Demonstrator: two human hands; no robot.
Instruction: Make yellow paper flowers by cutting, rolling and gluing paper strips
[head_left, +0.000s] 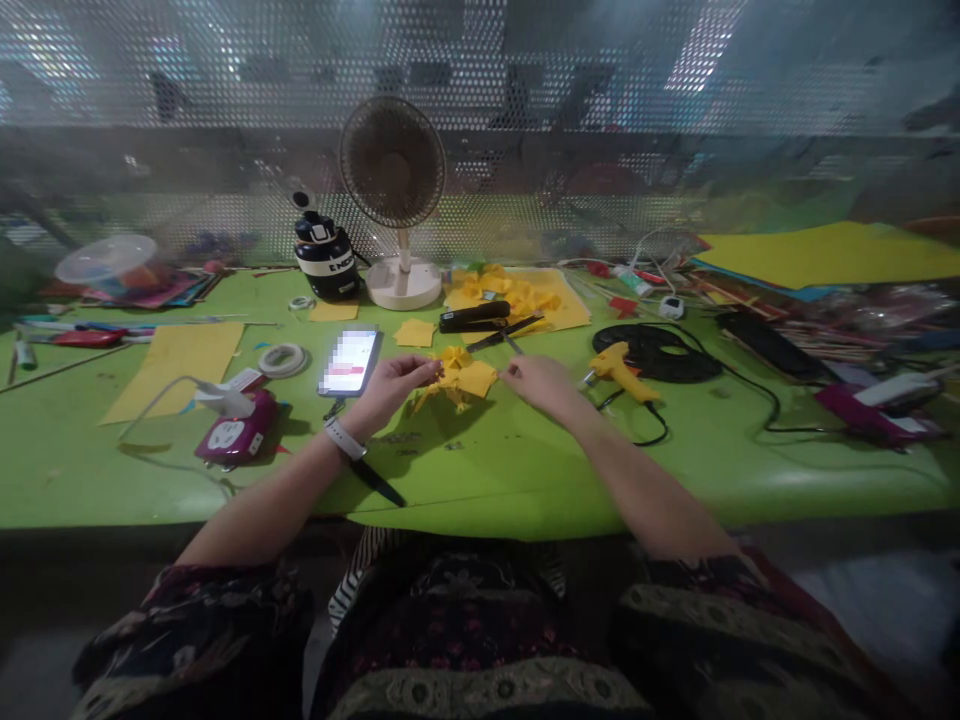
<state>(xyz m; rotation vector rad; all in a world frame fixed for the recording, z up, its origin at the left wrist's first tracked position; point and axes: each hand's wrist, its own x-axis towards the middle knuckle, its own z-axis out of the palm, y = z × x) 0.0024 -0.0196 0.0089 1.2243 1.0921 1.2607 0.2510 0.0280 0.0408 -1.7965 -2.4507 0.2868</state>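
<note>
My left hand (394,388), with a pale watch strap on the wrist, pinches a yellow paper flower (469,380) by its left side. The flower is held over the table, its petals spread to the right. Close to the petals' right edge is my right hand (546,388), thumb and fingertips drawn together; whether something small is between them I cannot make out. Just beyond lie black scissors (504,333) and a black stapler (474,317). A yellow glue gun (626,372) rests to the right of my right hand.
A lit phone (348,362), tape roll (283,360) and purple plug adapter (238,430) lie left. Behind stand a fan (394,165) and a dark bottle (328,262). Yellow paper pieces (525,290) lie at the back. A cable (772,425) crosses the green table's right side.
</note>
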